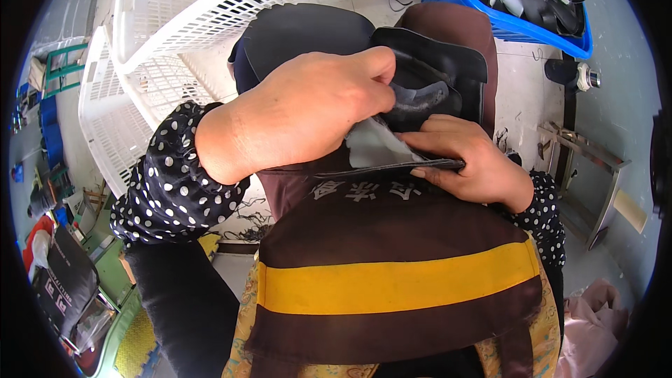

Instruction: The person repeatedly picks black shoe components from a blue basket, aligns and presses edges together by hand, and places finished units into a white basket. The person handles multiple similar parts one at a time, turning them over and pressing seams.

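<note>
The black piece (462, 63) lies across the lap, beyond the brown apron (395, 227) — its far part stands up in a curved flap, and a thin edge runs toward the person. A grey patch (423, 96) shows inside its hollow, and a pale sheet (381, 143) sits between that hollow and the near edge.

The right hand (472, 157) has a closed grip on the near edge, thumb on the near side and fingers on the far side. The left hand (329, 98) is curled almost to a fist over the opening, its fingertips gathered beside the grey patch. Whether they pinch the patch, the sheet or something finer, I cannot tell.

The step in hand looks like close work on the inner layers of the black piece, with the right hand steadying and the left doing the fine handling. To do it well, the right grip should be firm but flat, so that the thin edge does not buckle or twist. The left pinch is best kept low and near the layer being handled; a pull from high up could stretch or crease soft material. The pale sheet looks easy to wrinkle, so it is worth smoothing flat against the black before any pressure goes on. The lap is likely a springy support — short, controlled movements should serve better than a hard tug. It would also help to turn the left wrist a little, since that hand probably blocks part of the wearer's view.
</note>
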A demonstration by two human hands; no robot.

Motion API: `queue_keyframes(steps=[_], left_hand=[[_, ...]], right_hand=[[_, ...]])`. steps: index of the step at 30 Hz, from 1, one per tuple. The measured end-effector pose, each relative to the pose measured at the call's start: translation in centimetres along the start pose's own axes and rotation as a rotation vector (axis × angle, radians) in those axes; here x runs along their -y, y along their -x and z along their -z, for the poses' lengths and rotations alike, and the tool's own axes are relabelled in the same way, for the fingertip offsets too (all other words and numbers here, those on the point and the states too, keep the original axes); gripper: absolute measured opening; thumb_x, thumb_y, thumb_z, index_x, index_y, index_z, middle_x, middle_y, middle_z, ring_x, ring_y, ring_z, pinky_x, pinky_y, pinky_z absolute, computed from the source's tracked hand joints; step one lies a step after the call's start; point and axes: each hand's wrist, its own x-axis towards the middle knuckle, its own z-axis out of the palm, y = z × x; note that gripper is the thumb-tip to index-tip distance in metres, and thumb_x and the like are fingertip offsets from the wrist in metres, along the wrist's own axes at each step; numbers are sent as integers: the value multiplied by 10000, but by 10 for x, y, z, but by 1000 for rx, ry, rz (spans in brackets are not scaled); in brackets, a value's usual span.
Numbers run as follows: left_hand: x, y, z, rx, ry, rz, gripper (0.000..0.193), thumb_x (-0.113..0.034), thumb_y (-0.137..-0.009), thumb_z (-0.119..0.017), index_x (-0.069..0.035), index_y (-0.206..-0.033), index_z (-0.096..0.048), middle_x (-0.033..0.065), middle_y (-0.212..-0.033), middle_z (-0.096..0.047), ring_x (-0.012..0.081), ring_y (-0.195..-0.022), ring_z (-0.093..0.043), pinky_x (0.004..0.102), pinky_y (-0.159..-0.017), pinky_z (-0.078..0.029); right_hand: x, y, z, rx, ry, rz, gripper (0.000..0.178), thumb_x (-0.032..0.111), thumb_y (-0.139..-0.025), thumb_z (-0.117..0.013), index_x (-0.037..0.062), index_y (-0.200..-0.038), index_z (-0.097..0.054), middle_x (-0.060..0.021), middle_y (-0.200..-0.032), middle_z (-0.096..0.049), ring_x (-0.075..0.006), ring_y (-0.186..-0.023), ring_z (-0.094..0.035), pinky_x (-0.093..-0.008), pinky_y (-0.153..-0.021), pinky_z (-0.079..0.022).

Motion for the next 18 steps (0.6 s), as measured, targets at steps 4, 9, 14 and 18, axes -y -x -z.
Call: queue_keyframes(steps=[4,9,14,18], left_hand=[[-1,-1,0,6,7,-28,232,35,-732,-735,-55,-946,-720,74,-1008,-583,276,-818,-664,381,-666,-528],[1,-7,-4,-6,-5,-42,146,18,-731,-718,-59,-855,-721,56,-948,-571,277,-822,-653,377,-669,-521],[3,-15,18,-29,-35,-95,148,25,-734,-692,-58,-855,-711,55,-935,-578,294,-824,-649,381,-686,-523],[3,-50,63,-157,-137,-195,149,36,-760,-707,-63,-871,-694,82,-910,-582,302,-828,-644,385,-706,-513]], right_hand=[[0,-1,-2,-33,-11,17,479,58,-805,-815,21,-1270,-704,-118,-872,-603,-312,-811,-613,-413,-754,-511],[2,0,0,-54,21,35,453,39,-799,-816,20,-1239,-709,-115,-870,-600,-316,-802,-607,-412,-741,-507],[12,-7,15,-150,48,136,401,28,-798,-819,12,-1187,-722,-126,-875,-601,-333,-811,-611,-411,-733,-503],[28,-13,58,-310,151,190,369,46,-827,-813,-7,-1183,-731,-136,-890,-632,-318,-820,-626,-391,-745,-504]])
